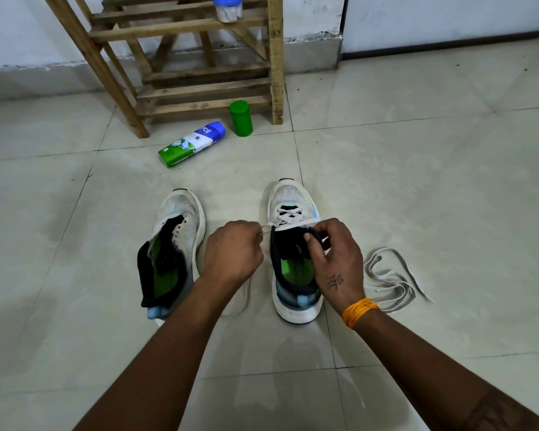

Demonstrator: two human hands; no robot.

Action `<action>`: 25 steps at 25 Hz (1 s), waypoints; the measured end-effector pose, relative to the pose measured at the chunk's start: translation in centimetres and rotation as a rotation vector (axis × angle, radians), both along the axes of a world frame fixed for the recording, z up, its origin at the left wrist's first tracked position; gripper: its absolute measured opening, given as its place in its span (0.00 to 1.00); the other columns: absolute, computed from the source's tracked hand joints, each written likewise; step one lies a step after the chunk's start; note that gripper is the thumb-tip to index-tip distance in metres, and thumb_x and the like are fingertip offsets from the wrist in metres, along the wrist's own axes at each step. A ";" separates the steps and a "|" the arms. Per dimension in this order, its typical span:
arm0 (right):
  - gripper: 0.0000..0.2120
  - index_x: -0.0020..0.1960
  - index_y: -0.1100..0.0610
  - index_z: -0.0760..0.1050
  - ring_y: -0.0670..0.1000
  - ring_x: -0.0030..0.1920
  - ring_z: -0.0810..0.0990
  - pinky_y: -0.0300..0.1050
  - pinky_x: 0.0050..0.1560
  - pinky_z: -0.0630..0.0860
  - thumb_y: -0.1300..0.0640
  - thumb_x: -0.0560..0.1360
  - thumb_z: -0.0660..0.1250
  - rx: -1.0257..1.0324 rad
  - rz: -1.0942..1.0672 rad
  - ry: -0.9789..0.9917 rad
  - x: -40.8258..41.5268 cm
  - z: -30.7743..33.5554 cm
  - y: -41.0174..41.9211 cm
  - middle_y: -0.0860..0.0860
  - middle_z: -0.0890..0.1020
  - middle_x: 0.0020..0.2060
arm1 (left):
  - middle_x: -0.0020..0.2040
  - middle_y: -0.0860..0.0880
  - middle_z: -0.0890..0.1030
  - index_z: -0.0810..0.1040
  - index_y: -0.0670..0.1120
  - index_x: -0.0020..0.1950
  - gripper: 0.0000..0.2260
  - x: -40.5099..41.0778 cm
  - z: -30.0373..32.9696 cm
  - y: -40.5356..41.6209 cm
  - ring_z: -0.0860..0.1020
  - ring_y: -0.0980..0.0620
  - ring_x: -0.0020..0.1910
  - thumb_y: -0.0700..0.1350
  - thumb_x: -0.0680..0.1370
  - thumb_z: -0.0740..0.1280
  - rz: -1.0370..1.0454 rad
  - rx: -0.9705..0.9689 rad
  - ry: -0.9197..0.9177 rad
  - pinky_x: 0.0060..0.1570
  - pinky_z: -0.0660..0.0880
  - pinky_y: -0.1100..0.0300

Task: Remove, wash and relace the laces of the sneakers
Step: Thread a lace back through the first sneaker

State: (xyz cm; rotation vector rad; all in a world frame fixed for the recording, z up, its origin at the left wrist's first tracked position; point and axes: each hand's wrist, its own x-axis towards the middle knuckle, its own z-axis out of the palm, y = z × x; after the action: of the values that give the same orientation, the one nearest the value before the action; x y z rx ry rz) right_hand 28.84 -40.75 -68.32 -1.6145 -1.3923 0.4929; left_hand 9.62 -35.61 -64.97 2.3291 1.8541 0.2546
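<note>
Pale floor tiles (417, 169) are carrying two sneakers side by side, toes pointing away from the person toward a wooden rack (199, 73) at the wall. Taking the right sneaker (294, 253) as landmark: the left sneaker (175, 250) is lying just to its left with no lace in its eyelets, and a loose lace (389, 278) is lying coiled on the tiles just to its right.

The left hand (234, 256) is pinching a loop of the threaded lace (288, 217) at the landmark's left eyelet edge, fingers curled tight around it. The right hand (333, 259) is gripping the tongue and collar from the right side, steadying the shoe.

The lace is running crosswise to the shoe's long axis, with a couple of crossings remaining toward the toe. The left hand is sitting nearer the free loop, so the pull probably needs to go left and upward, away from the eyelet.
</note>
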 end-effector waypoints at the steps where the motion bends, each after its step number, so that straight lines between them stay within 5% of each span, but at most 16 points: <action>1: 0.06 0.48 0.52 0.73 0.48 0.42 0.77 0.51 0.43 0.76 0.54 0.80 0.69 -0.002 0.003 -0.003 0.0 0.1 0.0 0.46 0.77 0.43 | 0.47 0.47 0.82 0.78 0.46 0.44 0.03 -0.3 0.1 -0.1 0.81 0.43 0.47 0.43 0.76 0.66 0.073 -0.115 0.113 0.38 0.68 0.57; 4: 0.06 0.48 0.51 0.73 0.47 0.42 0.77 0.50 0.43 0.76 0.54 0.80 0.69 -0.004 0.000 -0.004 0.1 0.1 -0.2 0.45 0.77 0.43 | 0.53 0.45 0.81 0.77 0.46 0.49 0.04 -1.2 -0.4 -0.4 0.81 0.42 0.54 0.44 0.76 0.66 0.115 -0.343 0.329 0.43 0.71 0.57; 6: 0.05 0.48 0.51 0.73 0.47 0.42 0.77 0.50 0.43 0.76 0.54 0.80 0.69 0.004 -0.001 0.003 0.1 0.0 -0.3 0.45 0.77 0.43 | 0.53 0.48 0.83 0.81 0.49 0.55 0.09 -1.3 -0.8 -0.1 0.82 0.44 0.54 0.49 0.77 0.68 0.054 -0.216 0.205 0.46 0.75 0.56; 8: 0.05 0.48 0.52 0.73 0.48 0.42 0.77 0.50 0.43 0.76 0.54 0.80 0.69 0.005 -0.011 0.001 0.2 -0.1 -0.2 0.45 0.77 0.43 | 0.50 0.54 0.85 0.83 0.54 0.57 0.09 -0.7 -1.0 0.4 0.82 0.50 0.51 0.50 0.78 0.70 -0.026 -0.118 -0.123 0.48 0.78 0.55; 11: 0.06 0.49 0.52 0.72 0.48 0.42 0.77 0.52 0.43 0.76 0.54 0.80 0.69 0.001 -0.017 -0.008 0.2 -0.2 -0.1 0.46 0.77 0.43 | 0.43 0.55 0.85 0.85 0.49 0.49 0.05 -0.3 -0.7 1.1 0.81 0.57 0.42 0.41 0.80 0.70 -0.057 -0.314 -0.659 0.48 0.78 0.56; 16: 0.05 0.48 0.52 0.73 0.49 0.42 0.76 0.51 0.43 0.75 0.54 0.80 0.69 0.007 0.006 -0.019 0.1 -0.1 -0.1 0.46 0.76 0.43 | 0.39 0.43 0.85 0.73 0.43 0.41 0.11 -0.5 -0.7 0.2 0.84 0.46 0.39 0.35 0.81 0.58 0.447 -0.700 -1.465 0.45 0.81 0.52; 21: 0.05 0.49 0.52 0.73 0.49 0.42 0.76 0.51 0.43 0.75 0.54 0.80 0.69 0.004 0.005 -0.019 0.1 -0.3 -0.1 0.45 0.76 0.43 | 0.42 0.46 0.84 0.81 0.44 0.45 0.11 1.0 -1.7 -0.4 0.82 0.48 0.43 0.46 0.83 0.64 0.418 -0.684 -1.369 0.49 0.79 0.52; 25: 0.06 0.48 0.52 0.73 0.49 0.42 0.76 0.52 0.44 0.75 0.54 0.80 0.69 0.006 0.012 -0.024 0.0 -0.3 -0.1 0.45 0.76 0.43 | 0.35 0.48 0.80 0.76 0.43 0.37 0.11 1.4 -1.1 0.0 0.79 0.49 0.39 0.36 0.80 0.65 0.582 -0.704 -1.593 0.48 0.77 0.54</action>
State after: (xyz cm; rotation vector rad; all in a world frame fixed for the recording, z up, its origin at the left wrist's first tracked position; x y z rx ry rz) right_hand 28.87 -40.85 -68.60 -1.6129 -1.4204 0.4773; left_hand 11.06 -35.56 -66.02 0.5245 1.2182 0.9360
